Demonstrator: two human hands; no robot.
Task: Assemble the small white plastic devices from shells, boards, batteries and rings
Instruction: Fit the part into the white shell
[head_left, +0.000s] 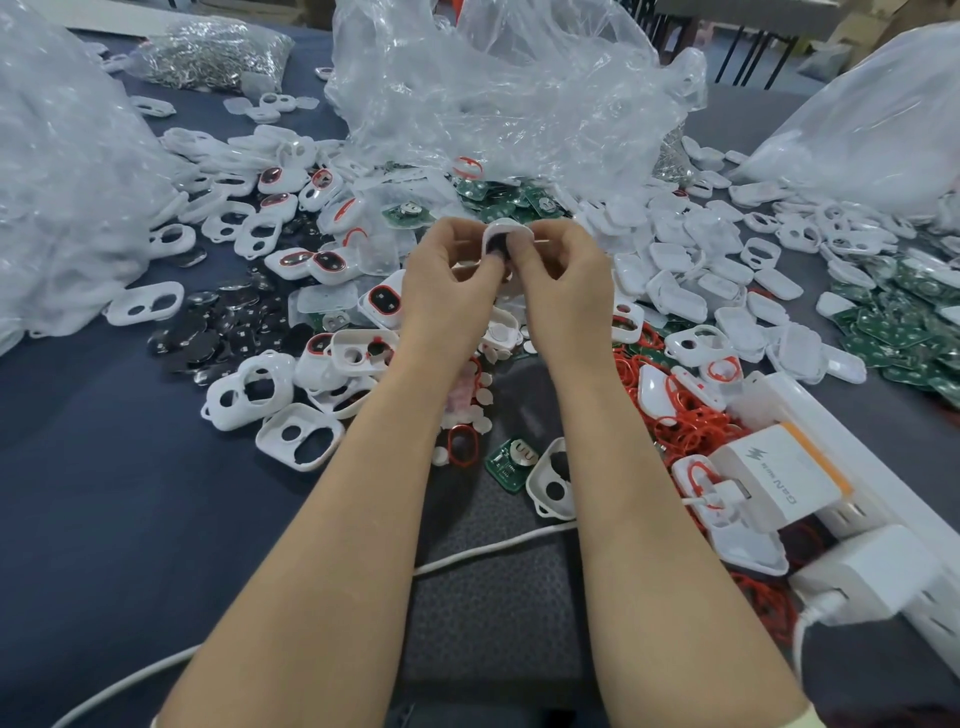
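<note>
Both hands meet above the middle of the table around one small white shell (503, 235) with a dark oval opening. My left hand (451, 283) pinches its left side, and my right hand (563, 275) pinches its right side with the thumb on its face. Loose white shells (301, 435) lie to the left, dark round discs (228, 332) beside them. Red rings (685, 415) pile up on the right. Green boards (506, 462) lie near my right forearm and behind the hands. What sits inside the held shell is hidden by my fingers.
Clear plastic bags (498, 88) stand behind the parts, one more at the left and one at the right. A white power strip (872, 525) with a charger (784, 473) lies at the right edge. A white cable (493, 551) crosses under my arms.
</note>
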